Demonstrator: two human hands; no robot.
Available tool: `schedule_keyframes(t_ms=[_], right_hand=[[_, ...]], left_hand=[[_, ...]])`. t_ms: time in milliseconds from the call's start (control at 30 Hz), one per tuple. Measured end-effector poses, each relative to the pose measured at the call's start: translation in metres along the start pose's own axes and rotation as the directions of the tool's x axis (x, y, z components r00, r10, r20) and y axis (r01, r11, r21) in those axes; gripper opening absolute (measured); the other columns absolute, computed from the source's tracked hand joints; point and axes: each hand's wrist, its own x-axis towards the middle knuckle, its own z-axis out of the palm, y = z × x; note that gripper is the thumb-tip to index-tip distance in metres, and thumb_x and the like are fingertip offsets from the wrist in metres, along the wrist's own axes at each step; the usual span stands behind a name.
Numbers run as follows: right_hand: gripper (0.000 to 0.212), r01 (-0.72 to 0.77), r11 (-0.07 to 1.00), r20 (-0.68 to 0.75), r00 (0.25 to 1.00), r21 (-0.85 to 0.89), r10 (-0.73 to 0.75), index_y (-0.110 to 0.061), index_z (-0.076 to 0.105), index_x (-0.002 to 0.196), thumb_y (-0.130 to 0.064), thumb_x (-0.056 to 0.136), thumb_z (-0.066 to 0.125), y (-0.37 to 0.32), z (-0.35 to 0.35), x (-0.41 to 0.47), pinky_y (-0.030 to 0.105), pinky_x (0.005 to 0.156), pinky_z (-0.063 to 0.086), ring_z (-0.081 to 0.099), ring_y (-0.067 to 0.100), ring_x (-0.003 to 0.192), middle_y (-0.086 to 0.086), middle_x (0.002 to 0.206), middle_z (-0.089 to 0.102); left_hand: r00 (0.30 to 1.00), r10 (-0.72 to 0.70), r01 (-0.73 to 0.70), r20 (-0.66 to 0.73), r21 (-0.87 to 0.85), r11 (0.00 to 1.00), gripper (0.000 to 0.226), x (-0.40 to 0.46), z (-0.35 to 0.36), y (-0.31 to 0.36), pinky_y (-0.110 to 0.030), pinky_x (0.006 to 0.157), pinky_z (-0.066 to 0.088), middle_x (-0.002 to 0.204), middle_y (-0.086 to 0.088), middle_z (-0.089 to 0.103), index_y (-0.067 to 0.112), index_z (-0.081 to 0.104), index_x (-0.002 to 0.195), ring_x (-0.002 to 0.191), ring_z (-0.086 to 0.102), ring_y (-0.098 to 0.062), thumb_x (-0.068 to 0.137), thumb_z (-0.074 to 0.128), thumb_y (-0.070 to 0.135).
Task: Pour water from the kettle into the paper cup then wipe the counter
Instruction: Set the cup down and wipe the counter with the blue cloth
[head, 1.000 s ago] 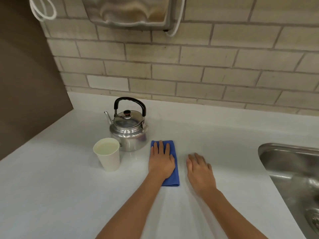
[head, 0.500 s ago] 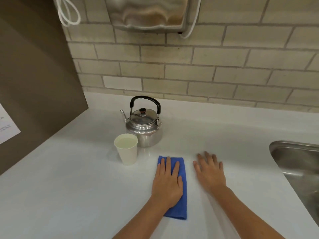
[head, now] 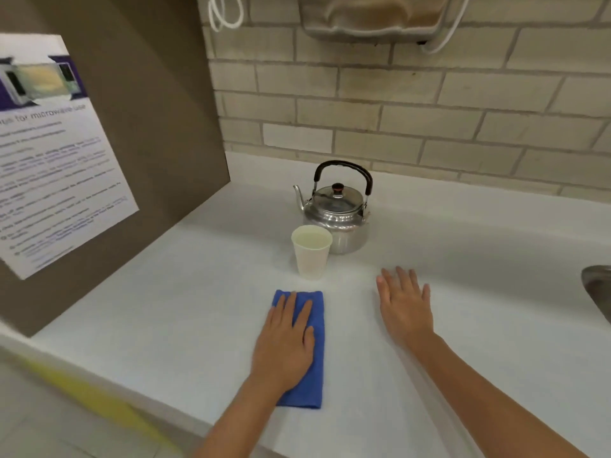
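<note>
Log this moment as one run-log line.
phase: wiping | left hand: flat on blue cloth | right hand: flat on counter | paper cup: filled, upright | kettle: set down

Two bare forearms are seen, each ending in a bare hand. No sleeve is seen on either arm up to the frame's lower edge. The left hand (head: 285, 342) is shown from the back, with four fingers and a thumb visible. The right hand (head: 405, 305) is likewise shown from the back. Short, unpainted nails are seen.
</note>
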Motion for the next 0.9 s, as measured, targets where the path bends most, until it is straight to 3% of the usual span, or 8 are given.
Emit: schedule_keyframes(t_ms=[167, 300, 433, 533, 800, 900], right_hand=[[0.049, 0.050, 0.999, 0.050, 0.997, 0.010, -0.050, -0.025, 0.022, 0.144, -0.042, 0.098, 0.015, -0.033, 0.017, -0.003, 0.046, 0.119, 0.000, 0.001, 0.022, 0.145, 0.003, 0.157, 0.014], [0.050, 0.033, 0.999, 0.068, 0.997, 0.023, -0.034, -0.026, 0.022, 0.144, -0.043, 0.098, 0.014, -0.038, 0.019, -0.001, 0.044, 0.119, -0.001, 0.000, 0.021, 0.145, 0.001, 0.158, 0.013], [0.050, 0.019, 1.000, 0.070, 0.997, -0.003, -0.019, -0.024, 0.022, 0.145, -0.041, 0.098, 0.014, -0.039, 0.021, 0.004, 0.045, 0.118, 0.003, 0.004, 0.023, 0.145, 0.002, 0.157, 0.016], [0.049, -0.005, 1.000, 0.037, 0.999, -0.013, 0.005, -0.023, 0.022, 0.144, -0.039, 0.098, 0.016, -0.041, 0.022, 0.015, 0.046, 0.117, 0.007, 0.008, 0.024, 0.144, 0.004, 0.155, 0.020], [0.049, -0.135, 0.988, -0.024, 0.991, -0.076, 0.133, -0.021, 0.021, 0.144, -0.037, 0.098, 0.017, -0.048, 0.030, 0.049, 0.045, 0.116, 0.011, 0.013, 0.026, 0.142, 0.005, 0.153, 0.023], [0.049, -0.176, 0.981, -0.042, 0.984, -0.083, 0.173, -0.022, 0.017, 0.145, -0.035, 0.098, 0.018, -0.053, 0.036, 0.063, 0.044, 0.117, 0.010, 0.011, 0.027, 0.143, 0.004, 0.154, 0.021]], left_hand=[[0.960, -0.278, 0.281, -0.043, 0.113, 0.953, 0.052, 0.031, -0.045, -0.117, -0.039, 0.119, 0.004, 0.157, -0.017, 0.007, 0.012, 0.014, 0.146, 0.144, 0.007, -0.031, 0.098, 0.026, 0.030], [0.897, -0.438, 0.437, -0.052, 0.239, 0.867, 0.054, 0.081, -0.046, -0.111, -0.046, 0.118, 0.003, 0.155, -0.024, 0.004, 0.007, 0.007, 0.146, 0.142, 0.005, -0.040, 0.098, 0.018, 0.029], [0.955, -0.295, 0.288, 0.004, 0.206, 0.935, 0.056, 0.069, -0.025, -0.075, -0.042, 0.117, -0.004, 0.156, -0.019, -0.001, 0.011, 0.003, 0.146, 0.144, -0.003, -0.035, 0.098, 0.017, 0.035], [0.983, -0.182, 0.178, 0.015, 0.139, 0.974, 0.055, 0.041, -0.028, -0.096, -0.035, 0.117, -0.006, 0.157, -0.013, -0.002, 0.017, 0.003, 0.146, 0.145, -0.005, -0.028, 0.098, 0.019, 0.038], [0.964, -0.264, 0.249, 0.042, 0.215, 0.944, 0.054, 0.145, -0.067, -0.204, -0.043, 0.119, 0.002, 0.156, -0.019, 0.004, 0.011, 0.005, 0.146, 0.144, 0.004, -0.035, 0.099, 0.021, 0.032], [0.975, -0.200, 0.165, 0.096, 0.290, 0.943, 0.054, 0.211, -0.060, -0.205, -0.045, 0.118, 0.002, 0.156, -0.020, 0.001, 0.009, 0.001, 0.146, 0.144, 0.004, -0.036, 0.099, 0.018, 0.030]])
